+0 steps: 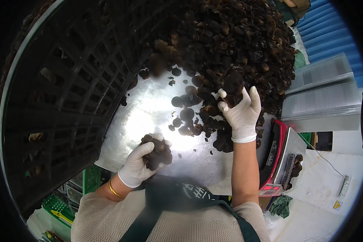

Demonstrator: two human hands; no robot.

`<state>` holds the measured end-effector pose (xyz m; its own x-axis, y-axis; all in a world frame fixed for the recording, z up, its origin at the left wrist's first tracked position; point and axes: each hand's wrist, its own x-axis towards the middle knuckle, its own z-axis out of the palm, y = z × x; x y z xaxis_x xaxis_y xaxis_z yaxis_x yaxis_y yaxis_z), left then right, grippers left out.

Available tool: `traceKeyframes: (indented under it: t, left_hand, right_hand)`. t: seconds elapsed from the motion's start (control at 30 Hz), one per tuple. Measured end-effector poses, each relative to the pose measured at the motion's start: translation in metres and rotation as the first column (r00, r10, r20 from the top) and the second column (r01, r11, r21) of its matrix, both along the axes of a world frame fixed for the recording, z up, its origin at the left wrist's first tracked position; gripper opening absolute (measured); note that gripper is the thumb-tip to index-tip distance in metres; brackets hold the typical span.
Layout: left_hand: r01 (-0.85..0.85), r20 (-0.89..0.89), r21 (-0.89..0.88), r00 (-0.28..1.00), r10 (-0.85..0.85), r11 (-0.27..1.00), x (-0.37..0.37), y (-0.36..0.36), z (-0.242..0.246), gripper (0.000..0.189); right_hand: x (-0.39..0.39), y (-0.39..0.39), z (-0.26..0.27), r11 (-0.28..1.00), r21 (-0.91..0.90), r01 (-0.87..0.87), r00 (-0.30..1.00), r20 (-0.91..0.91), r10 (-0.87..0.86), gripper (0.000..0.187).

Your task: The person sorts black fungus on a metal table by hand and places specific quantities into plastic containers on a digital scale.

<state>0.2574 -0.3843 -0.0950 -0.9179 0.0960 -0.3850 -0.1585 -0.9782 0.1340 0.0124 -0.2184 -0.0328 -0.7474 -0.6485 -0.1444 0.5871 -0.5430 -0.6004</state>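
Note:
My left hand (134,165), in a white glove, grips a clump of dark brown wood ear mushrooms (158,154) above the near part of a shiny metal tabletop (157,106). Also gloved in white, my right hand (244,116) reaches to the edge of a large mushroom heap (248,39). A dark mushroom piece (233,82) sits between its thumb and fingers, with the index and another finger spread. Single round mushrooms (186,114) and small scraps lie scattered on the metal between the two hands.
A big black plastic crate (75,81) leans in at left. To the right is a red electronic scale (272,157) bearing a clear plastic tray (294,172) with mushrooms. Stacked clear trays (320,96) stand behind it. A power strip (345,186) lies at far right.

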Motion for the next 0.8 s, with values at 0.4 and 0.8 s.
traceKeyframes:
  t: [0.4, 0.8]
  left_hand:
    - [0.05, -0.007, 0.004, 0.999, -0.05, 0.999, 0.003, 0.004, 0.004, 0.025]
    - [0.046, 0.019, -0.032, 0.999, -0.045, 0.998, 0.008, 0.004, 0.004, 0.025]
  right_hand:
    - [0.021, -0.051, -0.016, 0.278, 0.715, 0.641, 0.103, -0.44, 0.892, 0.02]
    - [0.027, -0.073, -0.004, 0.098, 0.799, 0.594, 0.253, -0.301, 0.919, 0.027]
